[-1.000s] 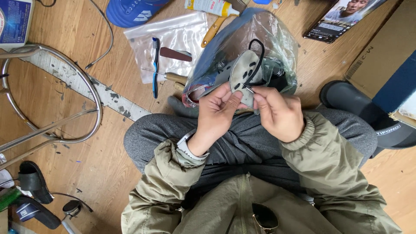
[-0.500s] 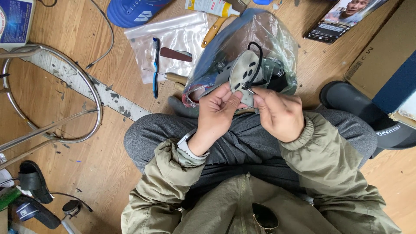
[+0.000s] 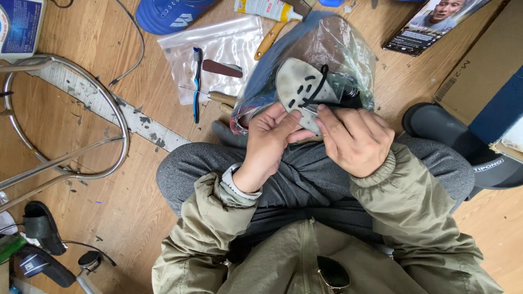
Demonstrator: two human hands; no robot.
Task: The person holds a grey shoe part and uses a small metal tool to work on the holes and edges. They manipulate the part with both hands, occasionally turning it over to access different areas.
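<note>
— What are the hands doing?

— Both are closed on the same thing. The left hand (image 3: 271,139) pinches the near edge of a pale grey sole piece (image 3: 298,90) with thumb and fingers, and the right hand (image 3: 354,139) grips it from the other side, its forefinger stretched along the edge.

— And that piece, where is it?

— Up over the person's lap, just beyond the knees of the grey trousers (image 3: 305,169). It has dark slots cut in it, and a black cord (image 3: 317,87) runs through one of them and loops over the top. Behind it, touching, sits a crumpled clear plastic bag (image 3: 338,46) with something dark inside; I cannot tell what.

— What lies around them?

— Wooden floor (image 3: 109,207) all about. Just left of the bag is a flat clear zip bag (image 3: 229,46), with a blue toothbrush (image 3: 196,81) lying partly on it and a small brown file-shaped piece (image 3: 222,68) on top. A wooden-handled tool (image 3: 220,98) pokes out between the two bags. Further out there is a blue shoe (image 3: 169,13), a tube (image 3: 267,8) and a yellow-handled tool (image 3: 269,39).

— And to the sides?

— A chrome stool ring (image 3: 117,122) on the left; a dark slipper (image 3: 457,141) and a cardboard box (image 3: 479,71) on the right. The sleeves are olive green (image 3: 218,218).
</note>
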